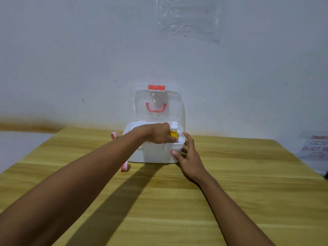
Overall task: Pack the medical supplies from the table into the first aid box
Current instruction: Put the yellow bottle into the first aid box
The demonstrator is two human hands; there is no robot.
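A white first aid box [152,154] stands at the far side of the wooden table [177,201], its clear lid [158,103] with a red latch and red handle raised against the wall. My left hand [158,134] reaches into the box from the left and grips a yellow bottle [173,133] with a white cap at the box's right end. My right hand [188,153] rests on the box's right front corner, thumb on the front wall and fingers along the side. Two red-and-white rolls lie on the table: one [115,135] behind the box's left side, one [125,166] at its front left corner.
A pale wall rises right behind the box, with a clear plastic sheet [190,20] taped high up. A paper sign with handwriting [316,146] hangs at the far right. The table's left edge runs diagonally at the left.
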